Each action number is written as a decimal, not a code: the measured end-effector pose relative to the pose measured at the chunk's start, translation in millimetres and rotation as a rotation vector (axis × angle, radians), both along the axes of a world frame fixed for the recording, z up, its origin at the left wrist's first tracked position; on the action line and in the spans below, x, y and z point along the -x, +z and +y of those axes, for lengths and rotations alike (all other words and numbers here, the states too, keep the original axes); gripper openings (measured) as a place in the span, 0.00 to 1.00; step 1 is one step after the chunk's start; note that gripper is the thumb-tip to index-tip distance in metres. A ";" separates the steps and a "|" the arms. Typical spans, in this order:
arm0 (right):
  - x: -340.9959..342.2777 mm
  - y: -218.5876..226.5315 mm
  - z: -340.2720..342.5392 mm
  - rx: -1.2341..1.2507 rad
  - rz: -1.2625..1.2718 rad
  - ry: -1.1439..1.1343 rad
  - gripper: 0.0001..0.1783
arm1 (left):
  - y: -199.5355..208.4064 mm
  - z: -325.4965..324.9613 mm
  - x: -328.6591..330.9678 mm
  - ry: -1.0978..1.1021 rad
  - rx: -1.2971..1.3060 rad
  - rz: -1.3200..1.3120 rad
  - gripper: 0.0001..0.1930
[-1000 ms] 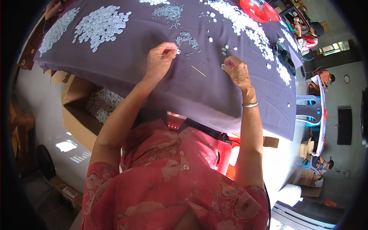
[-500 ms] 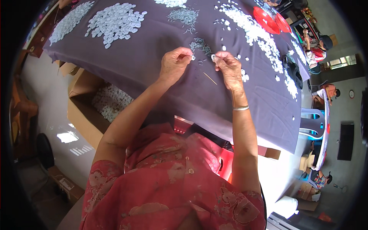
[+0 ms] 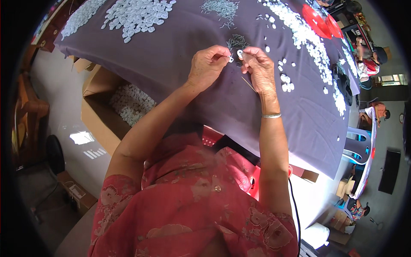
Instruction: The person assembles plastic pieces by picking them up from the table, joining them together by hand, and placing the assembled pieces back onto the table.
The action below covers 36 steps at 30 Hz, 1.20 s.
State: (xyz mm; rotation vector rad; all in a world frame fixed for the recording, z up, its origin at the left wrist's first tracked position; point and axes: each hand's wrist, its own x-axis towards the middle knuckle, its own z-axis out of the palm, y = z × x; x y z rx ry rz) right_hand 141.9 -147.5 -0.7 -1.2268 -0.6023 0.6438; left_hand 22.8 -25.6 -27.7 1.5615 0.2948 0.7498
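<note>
My left hand (image 3: 208, 67) pinches a small white plastic piece (image 3: 231, 59) between thumb and fingertips. A white oval plastic piece (image 3: 240, 54) is pinched in my right hand (image 3: 260, 70), close to the left one with a narrow gap between them. Both hands are raised over the dark-clothed table (image 3: 171, 55). Just beyond the fingertips lies a small heap of grey pins (image 3: 237, 41). A thin wooden stick (image 3: 248, 83) rests on the cloth beside my right hand, which partly covers its end.
White pieces form a big pile (image 3: 136, 17) at the far left and a long scatter (image 3: 310, 47) at right. More grey pins (image 3: 220, 10) and red bowls (image 3: 316, 20) lie at the back. A cardboard box (image 3: 100, 118) of white pieces stands below the table's left edge.
My two hands have come closer together, and the gap between the white pieces has narrowed. The whole view has shifted slightly, so the table sits farther right and higher.
</note>
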 end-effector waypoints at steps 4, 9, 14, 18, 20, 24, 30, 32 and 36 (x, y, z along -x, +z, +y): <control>2.5 3.3 1.9 0.027 -0.016 0.010 0.05 | -3.4 0.6 -0.1 -0.048 0.005 -0.009 0.05; 2.0 0.3 2.3 0.031 -0.084 0.040 0.05 | -6.1 1.8 -0.7 -0.067 -0.009 -0.011 0.05; 0.2 -2.2 3.1 0.031 -0.116 0.015 0.05 | -3.0 2.0 1.0 -0.070 -0.042 0.032 0.06; 1.0 -1.2 3.3 0.031 -0.153 0.024 0.05 | -0.2 0.6 2.0 -0.075 -0.042 0.045 0.06; 3.0 0.8 3.8 0.050 -0.168 0.021 0.05 | -4.8 0.2 -0.9 -0.046 -0.046 0.003 0.05; 4.2 2.7 2.8 0.077 -0.197 0.017 0.05 | -7.1 -0.2 -3.1 -0.018 -0.049 -0.038 0.05; 3.9 1.7 3.5 0.088 -0.215 0.035 0.05 | -7.9 0.8 -2.5 -0.020 -0.056 -0.028 0.05; 3.4 0.8 3.3 0.083 -0.221 0.037 0.05 | -6.1 -0.1 -1.6 -0.019 -0.046 -0.036 0.05; 4.5 0.8 3.0 0.102 -0.240 0.059 0.05 | -2.0 0.4 -0.2 -0.016 -0.062 -0.034 0.08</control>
